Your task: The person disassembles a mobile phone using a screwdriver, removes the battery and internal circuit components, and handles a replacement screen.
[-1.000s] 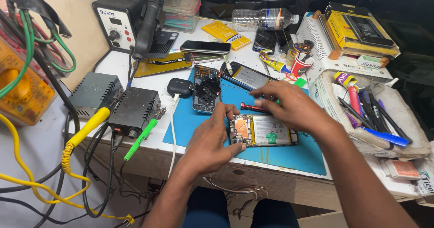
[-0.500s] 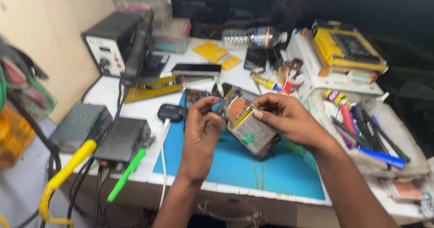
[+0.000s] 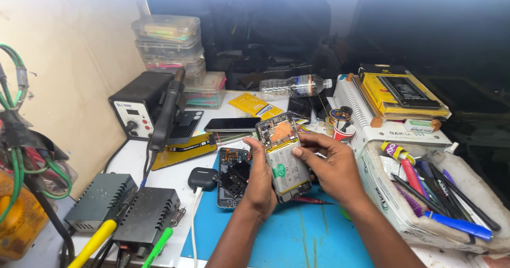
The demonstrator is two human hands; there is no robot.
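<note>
1. Left hand (image 3: 261, 180): forearm rises from the near edge of the tabletop, back of hand toward camera, fingers curled round the left long edge of the opened phone (image 3: 283, 156), thumb up along its side. Gripping it.
2. Right hand (image 3: 330, 168): forearm comes in from the near right corner, wrist bent inward, fingers spread narrow across the phone's right edge, index tip pressing on the pale battery face. Also holding the phone.
3. Opened phone: flat rectangular slab, back cover off, held tilted above the blue mat (image 3: 297, 236) at mid-table; copper-orange board at its top end, grey-white glossy battery below.
4. Second dismantled phone (image 3: 232, 177): lies flat on the mat's left edge, just beside the left hand; dark, jumbled black parts on it.
5. Red-handled tool (image 3: 313, 200): thin, lies on the mat under the held phone.
6. Black earbud case (image 3: 202, 178): rounded, smooth, left of the mat.
7. Hot-air station (image 3: 141, 108): black boxy unit, far left corner.
8. Plastic bottle (image 3: 293, 85): clear, lying on its side at the far edge.
9. Tray of pens and tools (image 3: 425, 220): worn white foam, right edge.
</note>
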